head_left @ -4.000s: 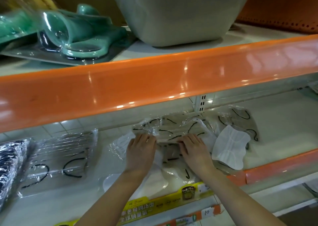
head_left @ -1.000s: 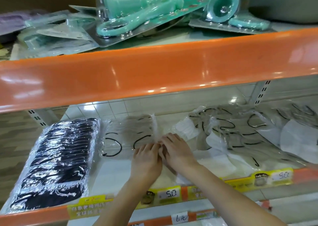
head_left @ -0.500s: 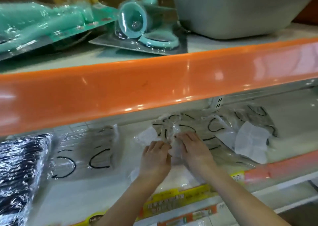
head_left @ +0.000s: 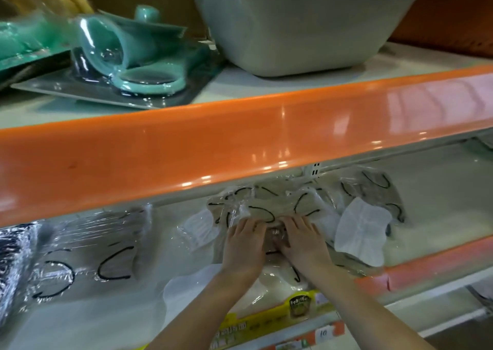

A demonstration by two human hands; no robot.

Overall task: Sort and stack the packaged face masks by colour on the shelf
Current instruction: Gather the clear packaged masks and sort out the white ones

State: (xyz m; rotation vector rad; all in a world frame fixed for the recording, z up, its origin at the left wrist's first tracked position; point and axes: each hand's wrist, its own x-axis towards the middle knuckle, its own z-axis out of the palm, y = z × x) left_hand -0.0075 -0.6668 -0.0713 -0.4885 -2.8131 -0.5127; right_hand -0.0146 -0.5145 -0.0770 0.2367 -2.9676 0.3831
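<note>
Your left hand (head_left: 244, 245) and right hand (head_left: 301, 239), back from the left stack, now press flat-fingered on the beige mask packets (head_left: 269, 205) mid-shelf: another pick begins.

On the upper shelf, a grey plastic tub (head_left: 290, 21) stands beside teal items in clear blister packs (head_left: 128, 64). Yellow price labels (head_left: 266, 325) line the lower shelf's front edge.
</note>
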